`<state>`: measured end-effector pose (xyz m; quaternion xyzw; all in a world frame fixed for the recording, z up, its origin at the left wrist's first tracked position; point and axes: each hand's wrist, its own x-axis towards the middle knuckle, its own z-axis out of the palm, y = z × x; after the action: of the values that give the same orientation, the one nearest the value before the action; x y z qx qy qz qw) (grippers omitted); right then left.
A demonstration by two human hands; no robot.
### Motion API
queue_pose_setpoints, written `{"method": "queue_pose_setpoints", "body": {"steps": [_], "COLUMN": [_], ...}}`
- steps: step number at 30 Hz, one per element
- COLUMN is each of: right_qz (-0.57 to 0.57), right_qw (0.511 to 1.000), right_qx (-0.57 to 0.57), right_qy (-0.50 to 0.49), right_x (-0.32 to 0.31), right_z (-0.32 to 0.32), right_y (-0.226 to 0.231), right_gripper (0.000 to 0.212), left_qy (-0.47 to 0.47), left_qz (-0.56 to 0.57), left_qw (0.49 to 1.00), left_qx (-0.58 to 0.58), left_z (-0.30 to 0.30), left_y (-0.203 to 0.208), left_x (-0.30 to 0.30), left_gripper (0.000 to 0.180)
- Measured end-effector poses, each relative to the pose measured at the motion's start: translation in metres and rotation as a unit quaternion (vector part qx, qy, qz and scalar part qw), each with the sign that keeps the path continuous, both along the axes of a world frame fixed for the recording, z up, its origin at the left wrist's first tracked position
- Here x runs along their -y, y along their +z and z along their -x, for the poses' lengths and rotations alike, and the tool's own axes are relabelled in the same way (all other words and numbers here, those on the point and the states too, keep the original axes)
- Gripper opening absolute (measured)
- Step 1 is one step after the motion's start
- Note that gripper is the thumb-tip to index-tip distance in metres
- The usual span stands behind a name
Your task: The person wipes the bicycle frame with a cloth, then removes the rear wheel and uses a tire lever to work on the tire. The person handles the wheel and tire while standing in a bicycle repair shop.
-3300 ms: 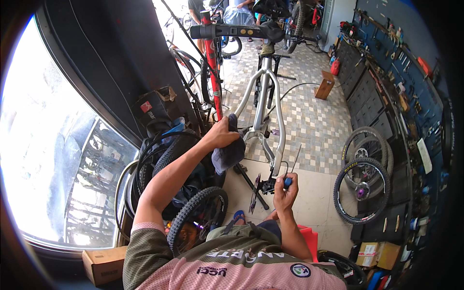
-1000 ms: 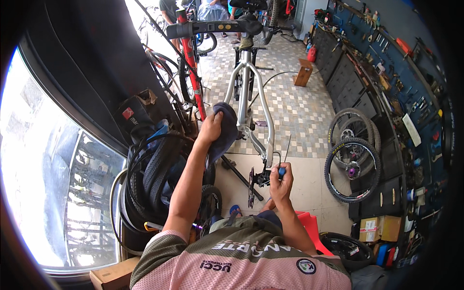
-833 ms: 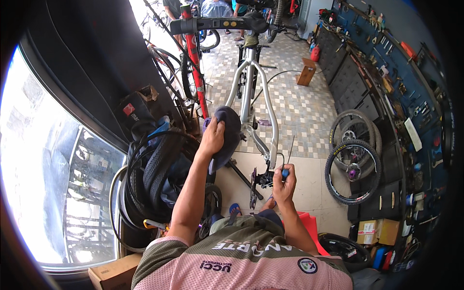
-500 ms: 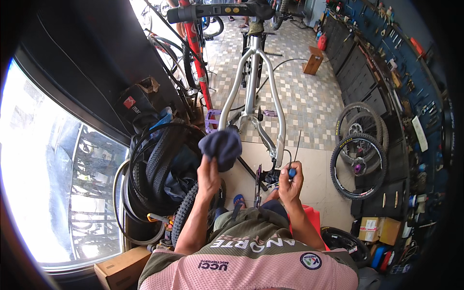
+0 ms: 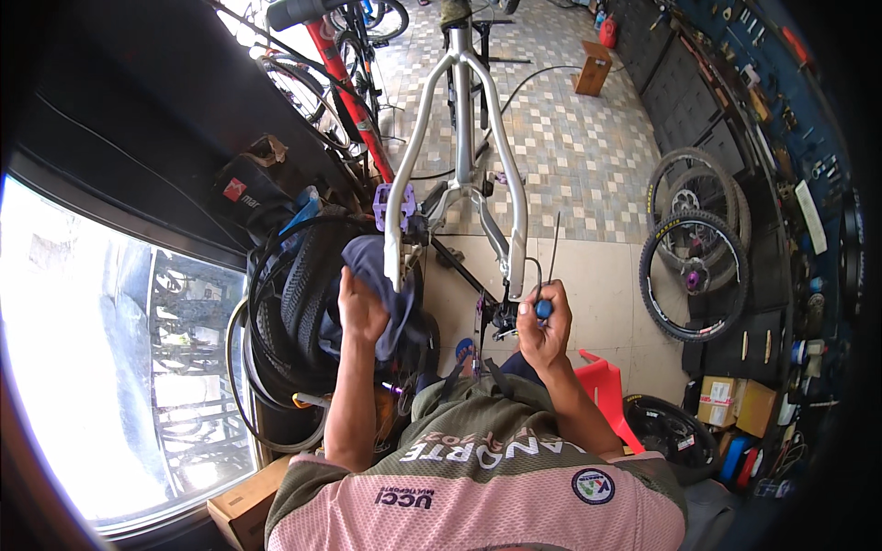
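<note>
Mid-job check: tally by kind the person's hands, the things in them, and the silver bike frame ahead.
Hands (left hand, right hand): 2
Dark cloth: 1
Blue-handled tool: 1
Silver bike frame: 1
Total: 5

I see a dark blue-grey cloth (image 5: 372,266) in the person's left hand (image 5: 362,308). It is soft and crumpled, and part of it flops down by the end of the frame's left bar. I can't tell if they touch. The right hand (image 5: 544,338) holds a tool (image 5: 545,309) with a round blue handle and a long, thin rod sticking out past the fist. The silver bike frame (image 5: 463,119) splits into two bent bars, and the right one ends just beside that hand.
</note>
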<state>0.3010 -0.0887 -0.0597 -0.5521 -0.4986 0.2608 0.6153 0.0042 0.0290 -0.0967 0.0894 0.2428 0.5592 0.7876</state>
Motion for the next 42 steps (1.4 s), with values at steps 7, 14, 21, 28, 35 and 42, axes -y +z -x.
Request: {"method": "queue_pose_setpoints", "body": {"steps": [7, 14, 21, 28, 35, 42], "right_qz": [-0.034, -0.044, -0.03, -0.016, 0.003, 0.019], "right_qw": [0.999, 0.997, 0.999, 1.0, 1.0, 0.999], "right_qx": [0.036, 0.061, 0.045, 0.0, 0.007, -0.034], "right_qy": [0.007, 0.012, 0.006, 0.017, -0.002, -0.003], "right_x": [0.0, -0.003, 0.002, 0.003, 0.003, 0.006], "right_z": [0.002, -0.001, -0.001, 0.005, 0.005, 0.009], "right_y": [0.011, 0.02, 0.014, 0.009, 0.01, 0.005], "right_gripper": [0.018, 0.018, 0.018, 0.017, 0.016, 0.016], "left_qy": [-0.027, -0.115, -0.16, -0.231, -0.108, -0.057], "left_qz": [0.049, 0.029, 0.027, 0.035, 0.023, 0.008], "left_qw": [0.994, 0.989, 0.985, 0.953, 0.993, 0.994], "left_qx": [0.098, 0.086, 0.06, 0.191, 0.04, 0.091], "left_z": [-0.07, -0.077, -0.08, -0.054, -0.077, -0.067], "left_y": [-0.018, -0.02, 0.0, -0.011, 0.016, -0.001], "left_x": [-0.07, -0.084, -0.056, -0.051, -0.025, -0.006], "left_gripper": [0.049, 0.066, 0.065, 0.064, 0.063, 0.055]}}
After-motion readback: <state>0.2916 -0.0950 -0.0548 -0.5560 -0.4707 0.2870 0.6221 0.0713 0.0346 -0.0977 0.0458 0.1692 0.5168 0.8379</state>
